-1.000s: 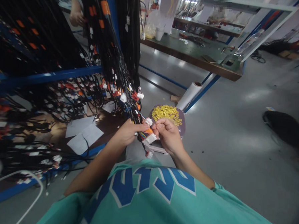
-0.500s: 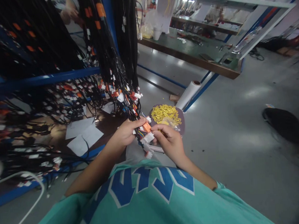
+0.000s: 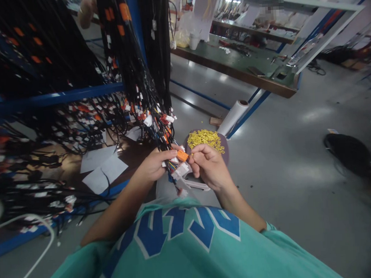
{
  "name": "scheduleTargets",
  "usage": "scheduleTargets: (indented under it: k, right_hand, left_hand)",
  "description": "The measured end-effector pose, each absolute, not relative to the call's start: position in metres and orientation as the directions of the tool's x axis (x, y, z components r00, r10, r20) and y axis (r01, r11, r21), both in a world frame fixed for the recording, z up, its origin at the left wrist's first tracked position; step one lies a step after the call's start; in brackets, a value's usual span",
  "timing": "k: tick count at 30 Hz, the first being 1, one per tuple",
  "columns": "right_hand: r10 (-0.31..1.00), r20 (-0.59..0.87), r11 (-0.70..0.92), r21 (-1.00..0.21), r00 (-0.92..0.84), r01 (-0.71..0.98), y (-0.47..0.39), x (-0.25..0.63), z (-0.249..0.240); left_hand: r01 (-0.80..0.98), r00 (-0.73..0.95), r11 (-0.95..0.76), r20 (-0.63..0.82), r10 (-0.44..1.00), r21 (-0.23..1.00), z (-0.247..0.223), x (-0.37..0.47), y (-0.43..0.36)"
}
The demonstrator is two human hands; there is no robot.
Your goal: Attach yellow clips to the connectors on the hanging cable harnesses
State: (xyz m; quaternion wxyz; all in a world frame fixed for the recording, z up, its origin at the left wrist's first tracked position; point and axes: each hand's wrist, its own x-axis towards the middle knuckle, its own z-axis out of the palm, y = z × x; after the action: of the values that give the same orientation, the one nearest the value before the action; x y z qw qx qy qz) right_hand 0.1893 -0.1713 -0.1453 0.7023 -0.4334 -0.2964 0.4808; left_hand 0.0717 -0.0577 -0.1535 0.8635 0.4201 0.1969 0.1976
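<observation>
An orange connector (image 3: pixel 182 155) is gripped by my left hand (image 3: pixel 154 164), whose thumb lies along its left end. Just right of the connector, my right hand (image 3: pixel 211 166) pinches a small yellow piece (image 3: pixel 191 155) between thumb and forefinger. White connectors (image 3: pixel 181 170) hang below the orange one on thin coloured wires. The wires belong to a thick black cable bundle (image 3: pixel 148 81) that comes down from above. Behind my right hand a round tray (image 3: pixel 226 149) holds a heap of yellow clips (image 3: pixel 206 140).
A blue rack (image 3: pixel 92 92) with many hanging harnesses fills the left. White paper sheets (image 3: pixel 105 174) lie on a low brown shelf. A green-topped workbench (image 3: pixel 231 64) stands ahead, with a white roll (image 3: pixel 234 117) leaning near it. Another person's hand (image 3: pixel 86 13) shows at upper left.
My right hand has drawn slightly back from the orange connector, and a yellow piece now shows at its fingertips. More of the connector is visible. The other person's hand has shifted.
</observation>
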Motion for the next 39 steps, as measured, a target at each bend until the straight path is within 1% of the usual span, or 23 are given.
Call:
scheduleTargets:
  k: [2,4,8,11,15,19,23,25,28,34,39]
  right_hand:
    - [0.955,-0.11,0.068,-0.823,0.275,-0.564,-0.169,0.193,-0.145]
    - [0.965,-0.179,-0.01,-0.753,0.19,-0.658,-0.168,0.196,-0.145]
    - [0.98,-0.178,-0.055,-0.653,0.083,-0.755,-0.167,0.2,-0.148]
    - [0.985,-0.167,-0.065,-0.624,0.052,-0.779,-0.167,0.202,-0.149]
    - [0.983,-0.175,-0.069,-0.651,0.062,-0.756,-0.168,0.202,-0.15]
    - [0.975,-0.158,-0.007,-0.721,0.154,-0.693,-0.168,0.199,-0.147]
    - [0.963,-0.127,0.05,-0.781,0.237,-0.623,-0.167,0.194,-0.142]
    - [0.963,-0.121,0.057,-0.784,0.242,-0.618,-0.165,0.192,-0.139]
    - [0.969,-0.119,0.049,-0.77,0.218,-0.636,-0.162,0.19,-0.136]
    - [0.97,-0.162,0.004,-0.733,0.181,-0.681,-0.159,0.191,-0.134]
    - [0.959,-0.18,0.011,-0.746,0.217,-0.666,-0.16,0.195,-0.136]
  left_hand:
    - [-0.191,0.824,0.583,-0.194,0.533,0.79,-0.153,0.072,-0.058]
    - [-0.2,0.814,0.595,-0.206,0.543,0.778,-0.153,0.073,-0.058]
    - [-0.222,0.8,0.616,-0.221,0.558,0.756,-0.154,0.073,-0.058]
    - [-0.229,0.789,0.632,-0.239,0.566,0.741,-0.154,0.073,-0.057]
    - [-0.243,0.797,0.639,-0.225,0.561,0.73,-0.154,0.074,-0.058]
    - [-0.249,0.809,0.671,-0.231,0.54,0.698,-0.151,0.074,-0.059]
    - [-0.201,0.817,0.759,-0.321,0.479,0.619,-0.144,0.076,-0.059]
    - [-0.185,0.814,0.8,-0.367,0.451,0.571,-0.14,0.077,-0.059]
    - [-0.196,0.791,0.823,-0.41,0.454,0.534,-0.135,0.079,-0.059]
    - [-0.181,0.779,0.827,-0.435,0.451,0.533,-0.135,0.08,-0.059]
    - [-0.223,0.761,0.764,-0.381,0.524,0.605,-0.144,0.08,-0.058]
